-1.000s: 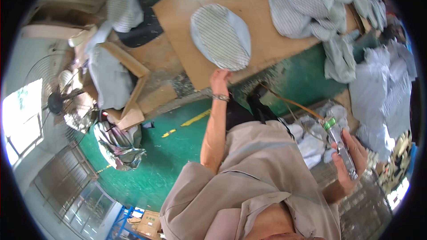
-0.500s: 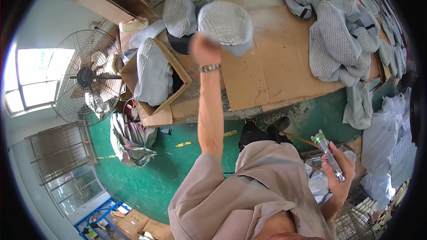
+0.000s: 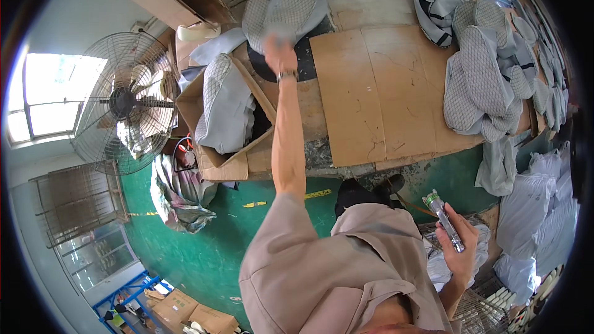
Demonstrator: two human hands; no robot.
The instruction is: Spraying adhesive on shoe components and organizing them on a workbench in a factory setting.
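My left hand (image 3: 281, 55), arm stretched far forward over the table, is at the near edge of a light grey quilted fabric cover (image 3: 298, 7). Its fingers are smeared, so I cannot tell whether they grip the cover. Against that cover's left side lies a second quilted cover (image 3: 255, 13). A dark round pad (image 3: 306, 62) shows partly beneath them. Low on the right, my right hand (image 3: 461, 238) is closed around a clear, tube-shaped tool (image 3: 445, 221) with a green ring near its top, tilted up to the left.
An open cardboard box (image 3: 263, 102) with a grey cover stands left of my arm. Flat cardboard (image 3: 383, 99) lies on the table. Several quilted covers (image 3: 486, 68) are heaped at right. A caged fan (image 3: 124, 102) stands at left; white plastic bags (image 3: 526, 210) are at right.
My left hand and the quilted cover have moved farther away and leftward, up against the other cover. More of the dark pad shows now. My right hand still holds the tube-shaped tool.
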